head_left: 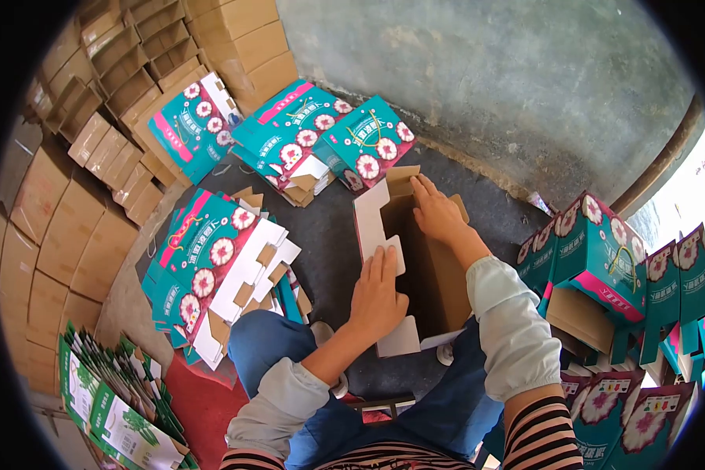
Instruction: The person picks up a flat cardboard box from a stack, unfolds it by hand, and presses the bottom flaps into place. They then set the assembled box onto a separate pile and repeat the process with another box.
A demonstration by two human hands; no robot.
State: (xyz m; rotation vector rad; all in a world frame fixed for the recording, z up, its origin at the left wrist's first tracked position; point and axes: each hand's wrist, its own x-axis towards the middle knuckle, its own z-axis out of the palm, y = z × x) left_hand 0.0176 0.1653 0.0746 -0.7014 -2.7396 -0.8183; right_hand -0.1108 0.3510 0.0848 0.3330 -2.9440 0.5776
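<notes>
Stands as an open box (440,282) between left hand (377,291) and right hand (440,215), lengthwise away from the body; touched by unclenched left on white flap (373,229), by right farther along, with grip unclear.

White Chinese characters (208,238) on teal cartons (197,252); wording too small.

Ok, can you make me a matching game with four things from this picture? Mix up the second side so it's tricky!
Things:
1. Box
2. Left hand
3. Wall
4. Jeans

Matches:
A. Blue
B. On a white flap
C. Grey
D. Open at the top

Right pairs: 1-D, 2-B, 3-C, 4-A.
</notes>
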